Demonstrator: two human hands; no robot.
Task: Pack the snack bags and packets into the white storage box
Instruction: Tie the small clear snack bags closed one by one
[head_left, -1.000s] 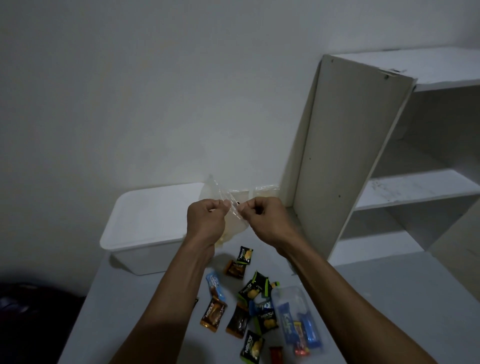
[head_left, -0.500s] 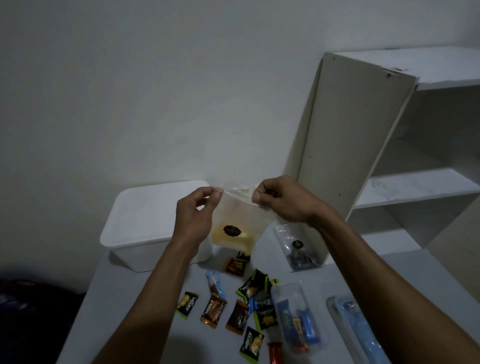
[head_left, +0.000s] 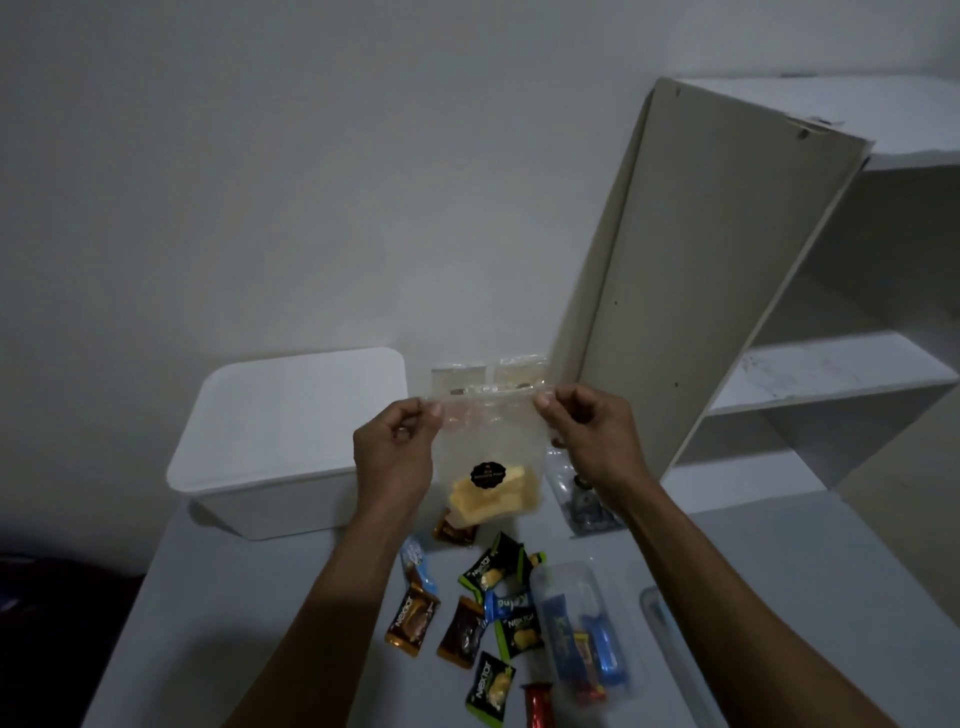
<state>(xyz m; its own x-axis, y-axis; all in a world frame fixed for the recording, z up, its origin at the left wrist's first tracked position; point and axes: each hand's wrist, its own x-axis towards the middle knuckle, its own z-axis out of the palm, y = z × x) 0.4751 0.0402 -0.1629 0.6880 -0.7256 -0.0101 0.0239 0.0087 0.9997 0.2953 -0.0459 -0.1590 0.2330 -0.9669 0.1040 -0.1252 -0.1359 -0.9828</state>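
Note:
I hold a clear snack bag (head_left: 488, 462) upright above the table; it has yellow pieces at the bottom and a round black label. My left hand (head_left: 395, 457) pinches its top left corner and my right hand (head_left: 592, 436) pinches its top right corner. The white storage box (head_left: 280, 447) stands to the left with its lid on. Several small snack packets (head_left: 493, 608) lie scattered on the table below the bag. A clear bag with blue packets (head_left: 582, 629) lies to their right. Another clear bag with dark contents (head_left: 584, 504) lies under my right wrist.
A white shelf unit (head_left: 727, 291) stands at the right, its side panel close behind my right hand. Two more clear bags (head_left: 488, 376) lean against the wall behind the held bag. A clear packet (head_left: 660, 618) lies at the right. The grey table (head_left: 234, 613) ends at the left.
My hands have moved apart along the bag's top edge, stretching it flat. The bag now hangs straight with its label facing me. The camera has tilted down a little.

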